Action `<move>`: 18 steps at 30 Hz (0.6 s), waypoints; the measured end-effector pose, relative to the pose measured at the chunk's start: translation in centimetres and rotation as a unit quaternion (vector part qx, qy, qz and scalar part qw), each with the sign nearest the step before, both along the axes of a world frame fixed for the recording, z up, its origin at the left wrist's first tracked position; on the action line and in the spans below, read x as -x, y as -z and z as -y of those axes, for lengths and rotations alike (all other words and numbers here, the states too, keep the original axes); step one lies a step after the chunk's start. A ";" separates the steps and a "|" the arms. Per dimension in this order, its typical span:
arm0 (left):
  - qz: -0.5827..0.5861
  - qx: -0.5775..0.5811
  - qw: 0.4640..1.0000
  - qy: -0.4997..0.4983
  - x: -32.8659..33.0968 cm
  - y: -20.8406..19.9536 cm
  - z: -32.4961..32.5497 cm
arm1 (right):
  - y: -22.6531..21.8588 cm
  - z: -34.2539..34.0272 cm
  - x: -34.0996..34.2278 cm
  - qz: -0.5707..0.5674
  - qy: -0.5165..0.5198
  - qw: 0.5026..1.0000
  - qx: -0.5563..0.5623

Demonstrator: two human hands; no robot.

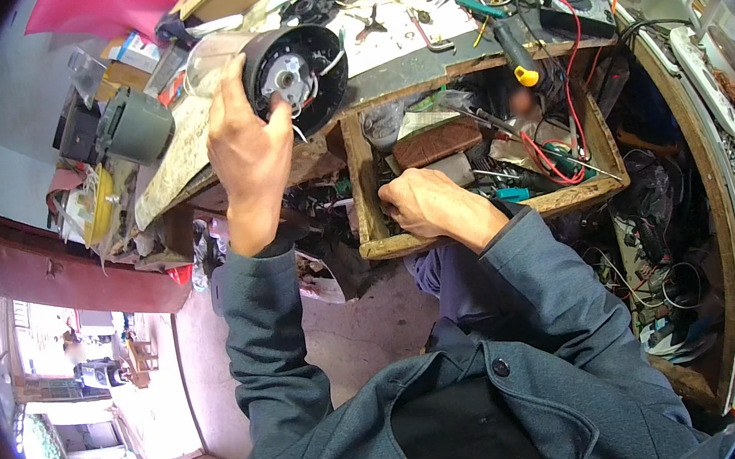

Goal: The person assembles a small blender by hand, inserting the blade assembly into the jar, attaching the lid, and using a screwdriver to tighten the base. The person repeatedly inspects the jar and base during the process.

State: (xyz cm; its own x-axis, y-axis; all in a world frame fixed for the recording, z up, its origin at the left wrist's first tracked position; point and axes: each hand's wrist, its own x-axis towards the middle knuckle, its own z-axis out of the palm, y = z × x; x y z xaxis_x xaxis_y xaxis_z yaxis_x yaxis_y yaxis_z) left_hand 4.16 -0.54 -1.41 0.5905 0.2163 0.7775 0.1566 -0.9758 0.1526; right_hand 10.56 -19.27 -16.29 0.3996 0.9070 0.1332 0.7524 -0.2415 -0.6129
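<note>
My left hand (246, 157) grips a round black appliance housing (326, 66) at the bench's near edge. The housing lies on its side, its open end facing right. A metal motor mount (285, 79) and white wires show inside it, and my thumb rests at its lower rim. Lower and to the right, my right hand (432, 201) reaches into the left front corner of an open wooden drawer (563, 199). Its fingers are curled together; whatever they pinch, if anything, is hidden. Beside that hand lie a brown block (436, 142) and a grey cylinder (453, 170).
A multimeter (576, 11) with red leads stands at the back right. A yellow-ended black handle (518, 54) juts over the drawer. Small parts and tools crowd the bench. At left sit a grey-green housing (136, 127) and a yellow dish (99, 206).
</note>
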 end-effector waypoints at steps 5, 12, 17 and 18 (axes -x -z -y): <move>0.012 -0.065 0.994 -0.086 -1.4 0.7 0.6 | -0.3 0.1 0.2 0.004 0.007 1.000 -0.005; 0.029 -0.040 0.993 -0.104 -1.9 1.2 0.7 | 0.4 -0.1 0.1 0.014 0.012 1.000 -0.006; 0.031 -0.039 0.994 -0.099 -1.9 1.5 0.7 | 0.5 -0.1 0.1 0.016 0.007 1.000 -0.022; 0.031 -0.039 0.995 -0.091 -1.9 1.5 0.6 | 0.7 -0.2 0.1 0.015 0.007 1.000 -0.026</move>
State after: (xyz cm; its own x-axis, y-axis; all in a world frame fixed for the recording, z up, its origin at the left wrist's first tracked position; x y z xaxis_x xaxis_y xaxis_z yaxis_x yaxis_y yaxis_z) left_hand 6.08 -1.16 -2.89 0.4982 0.2526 0.8295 0.3237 -0.9416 0.0924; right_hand 10.47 -19.10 -16.98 0.4074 0.8926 0.1932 0.7679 -0.2203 -0.6015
